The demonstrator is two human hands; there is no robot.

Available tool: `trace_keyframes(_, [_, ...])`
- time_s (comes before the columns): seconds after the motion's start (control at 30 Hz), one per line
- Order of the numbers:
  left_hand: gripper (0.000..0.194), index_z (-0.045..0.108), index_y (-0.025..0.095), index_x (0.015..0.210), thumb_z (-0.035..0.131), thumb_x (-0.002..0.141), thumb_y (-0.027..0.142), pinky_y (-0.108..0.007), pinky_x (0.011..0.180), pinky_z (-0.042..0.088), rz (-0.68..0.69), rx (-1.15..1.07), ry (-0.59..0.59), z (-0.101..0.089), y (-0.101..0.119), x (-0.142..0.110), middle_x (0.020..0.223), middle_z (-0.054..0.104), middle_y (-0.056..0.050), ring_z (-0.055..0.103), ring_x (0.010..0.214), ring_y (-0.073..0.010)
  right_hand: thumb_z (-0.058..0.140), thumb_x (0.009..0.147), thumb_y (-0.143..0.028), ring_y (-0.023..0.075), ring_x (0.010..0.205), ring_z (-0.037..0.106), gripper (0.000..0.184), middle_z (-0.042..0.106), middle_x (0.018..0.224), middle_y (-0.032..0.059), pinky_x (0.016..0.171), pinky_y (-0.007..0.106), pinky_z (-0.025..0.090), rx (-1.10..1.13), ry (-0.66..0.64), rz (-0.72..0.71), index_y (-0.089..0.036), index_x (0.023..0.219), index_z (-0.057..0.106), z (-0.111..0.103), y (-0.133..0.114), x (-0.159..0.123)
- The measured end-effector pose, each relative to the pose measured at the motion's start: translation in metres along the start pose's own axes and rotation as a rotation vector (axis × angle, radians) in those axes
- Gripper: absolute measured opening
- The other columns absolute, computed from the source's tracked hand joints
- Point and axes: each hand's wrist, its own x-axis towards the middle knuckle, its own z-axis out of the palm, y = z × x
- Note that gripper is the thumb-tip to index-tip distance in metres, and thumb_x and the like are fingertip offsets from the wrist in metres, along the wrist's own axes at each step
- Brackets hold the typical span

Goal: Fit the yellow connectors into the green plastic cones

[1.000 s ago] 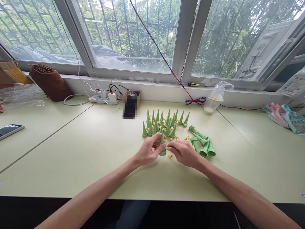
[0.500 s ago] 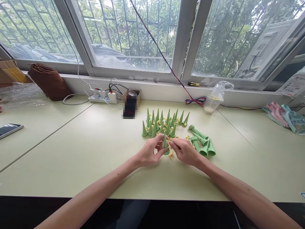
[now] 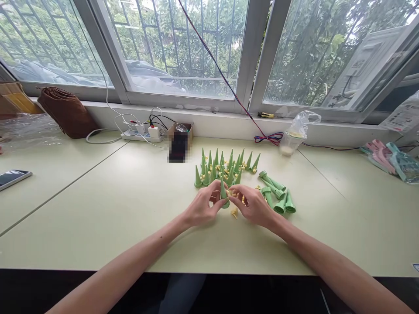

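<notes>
My left hand (image 3: 207, 204) is closed around a green plastic spike (image 3: 223, 190), which points upward with a slight tilt. My right hand (image 3: 252, 204) pinches a small yellow plastic piece (image 3: 228, 193) against the side of that spike; the fingers hide much of it. One loose yellow piece (image 3: 234, 213) lies on the table just below my hands. Beyond them stand several upright green spikes (image 3: 217, 168) with yellow pieces at their sides. To the right, several green spikes (image 3: 284, 204) lie on their sides, wide ends toward me.
At the back stand a power strip (image 3: 140, 136), a small cardboard box (image 3: 190, 131) and a plastic bag (image 3: 291, 139). A phone (image 3: 13, 178) and a brown drawstring bag (image 3: 67, 114) are at the left. Packaged gloves (image 3: 397, 161) lie far right. A cable (image 3: 225, 80) hangs before the window.
My left hand has shifted the spike slightly left and up. My right hand has moved left, bringing the yellow piece up against the spike.
</notes>
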Motion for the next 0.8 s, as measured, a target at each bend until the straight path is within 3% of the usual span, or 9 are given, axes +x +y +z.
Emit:
trace_keyframes(0.27, [0.026, 0.049, 0.018, 0.11, 0.062, 0.092, 0.033, -0.028, 0.069, 0.055, -0.06, -0.115, -0.005, -0.0062, -0.0027, 0.001, 0.088, 0.062, -0.003, 0.062, 0.072, -0.0131, 0.049, 0.102, -0.028, 0.0134, 0.064, 0.057, 0.019, 0.067, 0.094, 0.0067, 0.058, 0.025, 0.046, -0.104, -0.004, -0.156, -0.021, 0.117, 0.059, -0.0039, 0.0002, 0.0006])
trace_keyframes(0.5, [0.026, 0.05, 0.017, 0.11, 0.062, 0.092, 0.032, -0.026, 0.064, 0.052, -0.077, -0.16, -0.017, -0.0078, -0.0031, 0.0008, 0.09, 0.063, -0.004, 0.059, 0.069, -0.012, 0.048, 0.102, -0.021, 0.0123, 0.068, 0.06, 0.017, 0.068, 0.095, 0.0062, 0.057, 0.023, 0.044, -0.168, 0.05, -0.278, -0.02, 0.114, 0.06, -0.0043, 0.0043, 0.0026])
trace_keyframes(0.8, [0.022, 0.05, 0.017, 0.108, 0.06, 0.093, 0.029, -0.025, 0.065, 0.051, -0.081, -0.154, -0.036, -0.0072, -0.0024, 0.0006, 0.086, 0.06, -0.002, 0.059, 0.071, -0.0121, 0.046, 0.103, -0.02, 0.0129, 0.072, 0.063, 0.017, 0.069, 0.094, 0.0069, 0.058, 0.023, 0.045, -0.229, 0.056, -0.314, -0.019, 0.111, 0.061, -0.0023, 0.0072, 0.0011])
